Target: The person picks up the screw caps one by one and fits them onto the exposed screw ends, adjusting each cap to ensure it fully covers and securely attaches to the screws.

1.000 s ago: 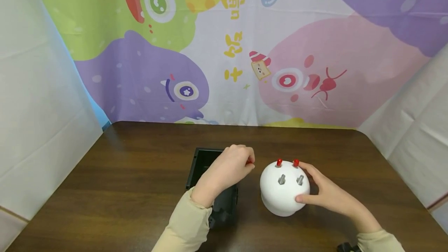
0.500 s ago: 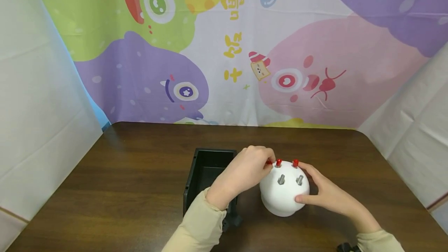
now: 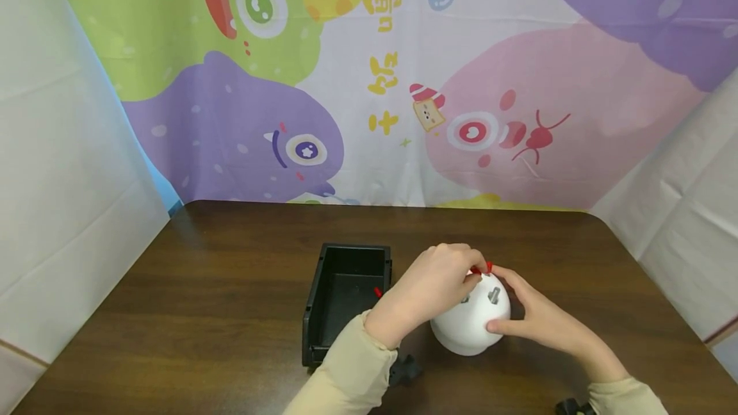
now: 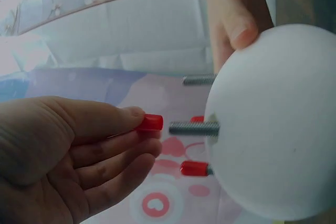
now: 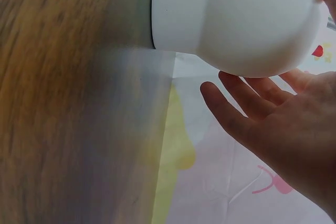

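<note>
A white dome-shaped object (image 3: 466, 335) with threaded metal studs stands on the table. My left hand (image 3: 429, 287) reaches over it from the left, pinching a small red cap (image 4: 152, 122) between thumb and index finger. In the left wrist view, that cap is just short of the tip of a bare stud (image 4: 194, 128), apart from it. A second bare stud (image 4: 199, 80) sticks out nearer the other hand. Two more red caps sit on studs, one in plain sight (image 4: 194, 169), one partly hidden. My right hand (image 3: 539, 319) holds the dome's right side between thumb and fingers.
Left of the dome lies a black open tray (image 3: 311, 312) with a red cap (image 3: 377, 291) inside, partly covered by the left forearm. The dark wooden table (image 3: 202, 312) ends at a cartoon-printed cloth (image 3: 392, 165) behind, with white cloth at both sides.
My left hand has moved right from beside the tray to the dome's studs, carrying the red cap. More of the tray now shows. The right hand and dome have stayed put.
</note>
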A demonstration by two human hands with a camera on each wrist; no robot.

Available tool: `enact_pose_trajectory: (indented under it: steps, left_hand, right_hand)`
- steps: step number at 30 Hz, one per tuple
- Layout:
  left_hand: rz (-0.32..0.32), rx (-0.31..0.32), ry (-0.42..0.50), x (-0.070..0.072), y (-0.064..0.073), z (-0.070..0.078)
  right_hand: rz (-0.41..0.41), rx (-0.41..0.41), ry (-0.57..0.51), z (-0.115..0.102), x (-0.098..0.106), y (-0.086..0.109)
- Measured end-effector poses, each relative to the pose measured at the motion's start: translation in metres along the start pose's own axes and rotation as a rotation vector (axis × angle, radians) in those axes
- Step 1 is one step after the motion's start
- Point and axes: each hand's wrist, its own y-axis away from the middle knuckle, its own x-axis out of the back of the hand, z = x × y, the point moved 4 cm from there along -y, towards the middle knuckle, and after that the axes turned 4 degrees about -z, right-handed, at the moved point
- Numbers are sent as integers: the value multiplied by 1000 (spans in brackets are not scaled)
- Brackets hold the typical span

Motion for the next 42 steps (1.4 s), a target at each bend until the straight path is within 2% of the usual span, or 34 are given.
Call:
enact_pose_trajectory:
  steps: [5,12,21,32,42]
  left_hand:
    - [40,-20,-26,-4,-2,5]
    - [47,-7,-28,-7,-5,9]
    - [100,-22,-31,-10,-8,12]
    - [108,-23,-75,-18,-8,14]
    - [122,-32,-62,-20,-9,15]
  right_hand:
    - [13,16,19,1,0,0]
    - [23,28,30,-3,1,0]
    - [26,6,45,-3,1,1]
    - [22,25,28,-4,1,1]
    - [17,14,45,-1,1,1]
